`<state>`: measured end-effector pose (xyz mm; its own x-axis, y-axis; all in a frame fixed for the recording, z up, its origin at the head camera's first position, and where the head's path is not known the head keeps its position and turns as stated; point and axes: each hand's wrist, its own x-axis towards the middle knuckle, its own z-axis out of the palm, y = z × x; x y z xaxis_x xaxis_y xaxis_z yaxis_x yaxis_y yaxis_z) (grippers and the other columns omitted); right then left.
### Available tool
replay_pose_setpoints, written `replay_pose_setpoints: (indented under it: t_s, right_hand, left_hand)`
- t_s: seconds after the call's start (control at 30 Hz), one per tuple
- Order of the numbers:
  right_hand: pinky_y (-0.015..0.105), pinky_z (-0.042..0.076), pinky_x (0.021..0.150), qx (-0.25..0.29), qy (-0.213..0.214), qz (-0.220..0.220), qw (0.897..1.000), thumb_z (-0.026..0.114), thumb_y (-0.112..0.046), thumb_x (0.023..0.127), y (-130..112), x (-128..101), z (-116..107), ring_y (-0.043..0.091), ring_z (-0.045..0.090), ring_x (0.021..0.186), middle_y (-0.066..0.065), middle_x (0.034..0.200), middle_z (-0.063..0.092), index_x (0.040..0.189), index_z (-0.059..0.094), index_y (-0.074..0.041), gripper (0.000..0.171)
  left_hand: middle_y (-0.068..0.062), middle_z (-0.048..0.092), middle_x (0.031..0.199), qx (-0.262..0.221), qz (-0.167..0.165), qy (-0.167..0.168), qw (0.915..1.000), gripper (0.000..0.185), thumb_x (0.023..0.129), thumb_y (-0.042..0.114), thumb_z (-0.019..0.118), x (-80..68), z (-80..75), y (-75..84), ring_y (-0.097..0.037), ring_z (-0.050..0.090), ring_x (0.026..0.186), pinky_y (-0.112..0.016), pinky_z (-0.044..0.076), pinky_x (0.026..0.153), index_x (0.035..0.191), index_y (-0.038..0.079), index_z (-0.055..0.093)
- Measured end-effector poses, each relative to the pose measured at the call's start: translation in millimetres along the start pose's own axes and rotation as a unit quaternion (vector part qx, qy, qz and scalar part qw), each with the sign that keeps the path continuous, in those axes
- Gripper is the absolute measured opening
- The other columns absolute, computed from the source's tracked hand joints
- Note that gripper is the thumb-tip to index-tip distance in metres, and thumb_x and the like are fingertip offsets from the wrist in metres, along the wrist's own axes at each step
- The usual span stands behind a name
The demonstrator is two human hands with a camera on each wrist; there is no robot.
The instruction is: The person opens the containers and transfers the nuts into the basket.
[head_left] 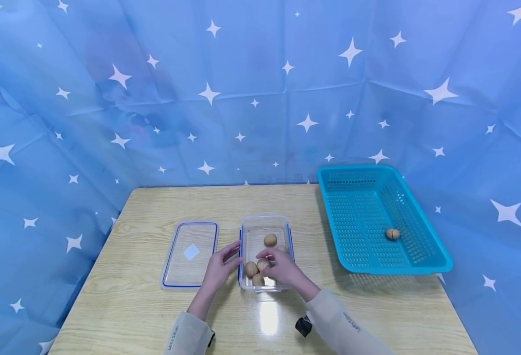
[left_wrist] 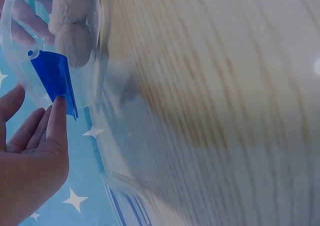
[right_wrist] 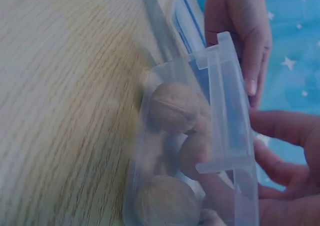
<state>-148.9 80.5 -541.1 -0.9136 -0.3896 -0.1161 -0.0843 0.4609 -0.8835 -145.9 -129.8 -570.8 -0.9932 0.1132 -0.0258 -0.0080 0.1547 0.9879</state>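
A clear plastic box [head_left: 265, 224] with blue clasps holds several walnuts [head_left: 251, 269], most near its front end. At its left side my left hand [head_left: 219, 268] has its fingers loosely extended; in the left wrist view one fingertip meets the blue clasp [left_wrist: 55, 78]. My right hand [head_left: 282, 268] reaches over the right wall into the box, fingers spread above a walnut [head_left: 263, 263]. Through the clear wall in the right wrist view, the thumb [right_wrist: 217, 191] lies close to the walnuts [right_wrist: 172, 107], while the other fingers arch over the rim.
Left of the box lies its clear lid [head_left: 185, 266] with a blue seal and a white square sticker. A turquoise basket [head_left: 340, 236] on the right holds one walnut [head_left: 392, 233]. Blue star-patterned cloth [head_left: 251, 123] hangs behind the wooden table [head_left: 123, 276].
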Motion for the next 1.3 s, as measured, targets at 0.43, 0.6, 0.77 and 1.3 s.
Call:
replay_pose_setpoints:
  t_s: [0.43, 0.6, 0.77, 1.3]
  right_hand:
    - [0.046, 0.058, 0.092, -0.134, 0.063, 0.024, 0.989, 0.074, 0.003, 0.075, 1, 7, 11, 0.032, 0.066, 0.103, 0.017, 0.111, 0.072, 0.11, 0.068, 0.003, 0.035]
    - [0.046, 0.058, 0.091, -0.146, 0.08, 0.019, 0.986, 0.074, 0.002, 0.075, 3, 6, 13, 0.032, 0.066, 0.103, 0.016, 0.11, 0.072, 0.108, 0.07, 0.001, 0.033]
    - [0.039, 0.061, 0.083, -0.125, 0.103, 0.01, 0.987, 0.074, 0.001, 0.077, 3, 6, 13, 0.027, 0.068, 0.096, 0.016, 0.11, 0.071, 0.111, 0.07, 0.002, 0.034]
    - [0.029, 0.062, 0.092, 0.092, 0.123, -0.007, 0.988, 0.075, 0.004, 0.082, -9, 2, -4, 0.037, 0.066, 0.114, 0.022, 0.122, 0.067, 0.122, 0.065, 0.004, 0.04]
  left_hand:
    - [-0.029, 0.055, 0.14, -0.004, -0.003, 0.006, 1.0, 0.051, 0.091, -0.001, 0.066, 2.6, 2.9, -3.5, -0.045, 0.054, 0.131, -0.046, 0.051, 0.108, 0.139, -0.008, 0.05]
    - [-0.029, 0.056, 0.14, 0.008, -0.002, 0.003, 1.0, 0.051, 0.092, 0.001, 0.066, 1.4, 3.1, -3.0, -0.043, 0.054, 0.131, -0.045, 0.052, 0.108, 0.139, -0.007, 0.051]
    - [-0.03, 0.055, 0.139, 0.007, 0.002, 0.001, 1.0, 0.05, 0.092, -0.001, 0.065, 0.1, 3.3, -1.4, -0.045, 0.054, 0.13, -0.045, 0.052, 0.107, 0.139, -0.008, 0.051]
    - [-0.029, 0.057, 0.139, -0.001, 0.002, 0.006, 1.0, 0.05, 0.091, -0.003, 0.065, 1.4, 2.5, -1.9, -0.044, 0.055, 0.13, -0.047, 0.051, 0.108, 0.138, -0.008, 0.052]
